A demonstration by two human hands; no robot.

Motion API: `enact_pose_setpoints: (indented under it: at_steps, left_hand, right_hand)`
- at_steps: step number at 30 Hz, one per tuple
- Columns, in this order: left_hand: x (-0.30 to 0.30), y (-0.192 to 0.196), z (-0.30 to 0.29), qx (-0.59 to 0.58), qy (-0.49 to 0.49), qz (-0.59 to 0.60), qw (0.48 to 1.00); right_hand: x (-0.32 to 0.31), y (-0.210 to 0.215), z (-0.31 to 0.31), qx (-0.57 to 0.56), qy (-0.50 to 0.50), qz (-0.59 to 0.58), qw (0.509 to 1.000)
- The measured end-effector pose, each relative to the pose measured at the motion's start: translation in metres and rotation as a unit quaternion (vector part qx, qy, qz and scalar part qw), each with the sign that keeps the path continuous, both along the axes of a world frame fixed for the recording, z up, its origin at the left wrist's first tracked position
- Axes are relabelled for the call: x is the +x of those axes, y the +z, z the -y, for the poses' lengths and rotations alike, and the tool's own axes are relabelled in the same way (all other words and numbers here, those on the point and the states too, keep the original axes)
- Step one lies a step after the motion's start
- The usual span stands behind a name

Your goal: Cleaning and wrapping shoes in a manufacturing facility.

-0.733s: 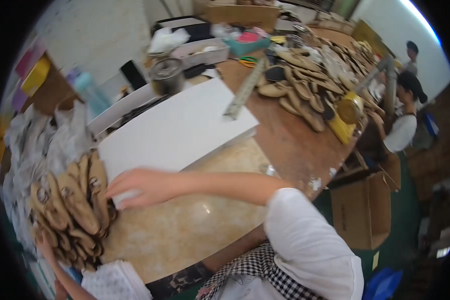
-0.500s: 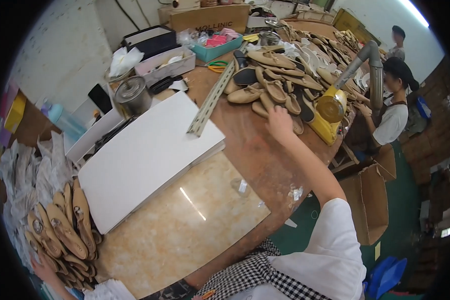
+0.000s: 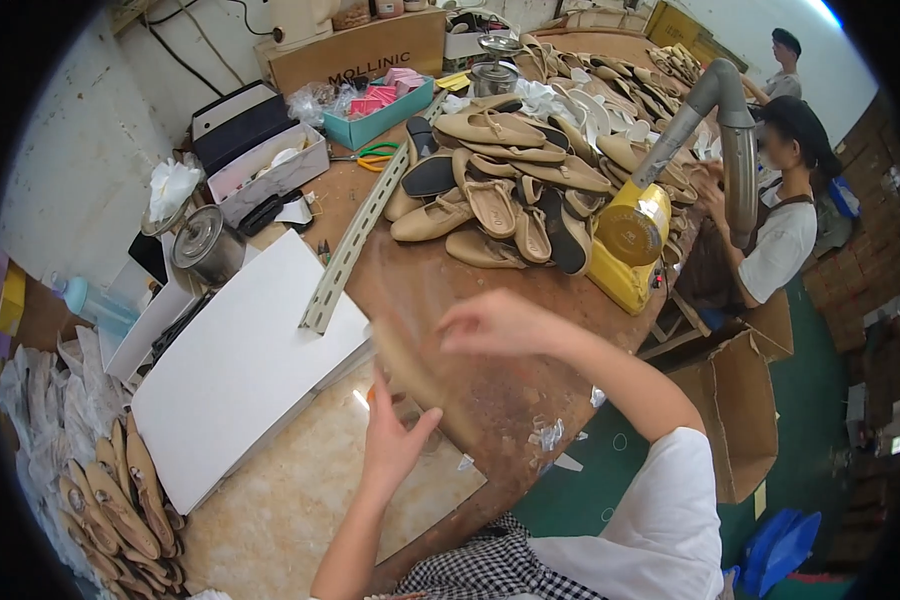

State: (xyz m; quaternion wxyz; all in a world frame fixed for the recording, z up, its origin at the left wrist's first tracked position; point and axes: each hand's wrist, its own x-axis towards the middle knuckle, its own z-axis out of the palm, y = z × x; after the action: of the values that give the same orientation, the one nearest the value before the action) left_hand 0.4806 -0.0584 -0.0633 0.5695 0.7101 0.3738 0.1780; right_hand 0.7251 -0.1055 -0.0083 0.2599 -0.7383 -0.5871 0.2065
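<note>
In front of me, my left hand point(image 3: 394, 432) grips a beige flat shoe point(image 3: 410, 368) between thumb and fingers. The shoe is smeared by motion, so its details are unclear. My right hand point(image 3: 498, 324) is to the right of the shoe, apart from it, over the brown tabletop. Its fingers are blurred and loosely bent, with nothing seen in them. Beyond the hands lies a heap of beige shoes point(image 3: 490, 208), some with dark soles showing. Another stack of beige shoes point(image 3: 120, 490) stands at the lower left.
White board sheets point(image 3: 250, 370) lie on a marbled slab point(image 3: 310, 490), with a slotted metal strip point(image 3: 355, 240) across their far corner. A yellow device with a grey pipe point(image 3: 635, 225) stands right of the heap. Beyond it a co-worker point(image 3: 785, 220) sits near an open cardboard box point(image 3: 725, 415).
My right hand has come back from the shoe heap. My left hand has moved from the lower-left stack to the middle and now holds a beige shoe. The view has shifted.
</note>
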Motion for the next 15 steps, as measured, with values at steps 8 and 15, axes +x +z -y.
enact_pose_setpoints:
  at_steps: [8, 15]
  left_hand:
    - [-0.043, -0.030, -0.011, 0.039, 0.051, -0.125, 0.990]
    - [-0.075, -0.068, -0.014, -0.034, 0.040, 0.042, 0.998]
  right_hand:
    - [0.116, -0.056, -0.011, -0.030, -0.421, 0.370, 0.827]
    - [0.099, -0.076, 0.021, 0.057, -0.480, 0.306, 0.820]
